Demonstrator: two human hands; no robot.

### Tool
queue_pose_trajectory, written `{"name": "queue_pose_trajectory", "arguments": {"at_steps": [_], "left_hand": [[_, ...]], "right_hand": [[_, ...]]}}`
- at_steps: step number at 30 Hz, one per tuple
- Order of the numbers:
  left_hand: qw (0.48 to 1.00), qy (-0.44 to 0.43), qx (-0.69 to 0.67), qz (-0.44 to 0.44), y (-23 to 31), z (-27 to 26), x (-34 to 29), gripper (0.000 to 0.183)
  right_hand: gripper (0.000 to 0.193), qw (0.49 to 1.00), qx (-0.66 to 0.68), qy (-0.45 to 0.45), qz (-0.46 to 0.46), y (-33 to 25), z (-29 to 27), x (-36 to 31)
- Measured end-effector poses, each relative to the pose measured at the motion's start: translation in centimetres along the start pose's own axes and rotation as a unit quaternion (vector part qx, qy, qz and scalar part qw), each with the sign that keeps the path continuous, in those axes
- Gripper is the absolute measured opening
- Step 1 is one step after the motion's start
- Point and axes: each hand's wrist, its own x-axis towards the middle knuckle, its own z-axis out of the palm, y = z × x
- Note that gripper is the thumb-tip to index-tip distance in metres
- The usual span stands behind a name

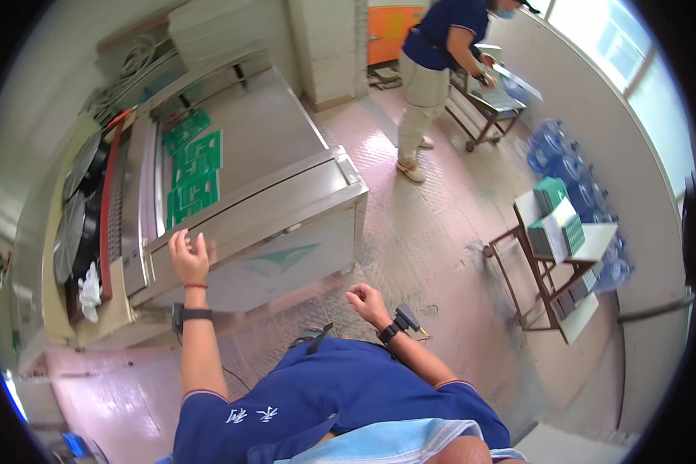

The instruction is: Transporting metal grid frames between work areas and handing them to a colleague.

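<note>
My left hand (189,257) is raised at the near edge of a stainless steel machine (267,116), fingers apart, with nothing visible in it. Just beyond its fingertips, several flat green panels with cutouts (196,164) lie in a row along the left side of the machine's top. My right hand (370,304) hangs in front of my body over the floor, away from the machine. Its fingers are curled in, and no object shows in them. Each wrist carries a black strap with a small device.
On the right, a wheeled rack (510,271) bears stacked green panels (571,232) and paper. Blue water jugs (568,166) line the wall behind it. At the back, a co-worker (433,54) bends over another wheeled cart (491,104). White crumpled material (90,292) hangs at the machine's left.
</note>
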Motion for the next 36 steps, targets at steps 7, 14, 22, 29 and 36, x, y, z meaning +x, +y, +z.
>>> {"name": "queue_pose_trajectory", "arguments": {"at_steps": [7, 14, 22, 29, 36], "left_hand": [[0.999, 0.034, 0.011, 0.006, 3.1, -0.3, -0.6, 0.024], [0.989, -0.056, -0.125, 0.061, 15.9, 5.5, -2.2, 0.029], [0.99, -0.064, -0.113, 0.045, 27.4, 17.3, -2.5, 0.026], [0.996, 0.001, 0.085, -0.027, 27.8, 20.6, -2.5, 0.025], [0.991, 0.022, 0.122, -0.047, 27.0, 22.4, -2.2, 0.025]], "right_hand": [[0.015, 0.988, 0.033, 0.126, 0.089, 1.7, -6.2, -4.4], [0.016, 0.949, 0.102, 0.254, 0.154, 5.8, -16.1, -5.0], [0.035, 0.9, 0.306, 0.285, 0.125, 3.5, -37.6, 5.1], [0.06, 0.889, 0.422, 0.171, 0.054, -3.9, -54.5, 16.7], [0.034, 0.925, 0.374, 0.062, -0.001, -6.0, -57.6, 25.0]]}}
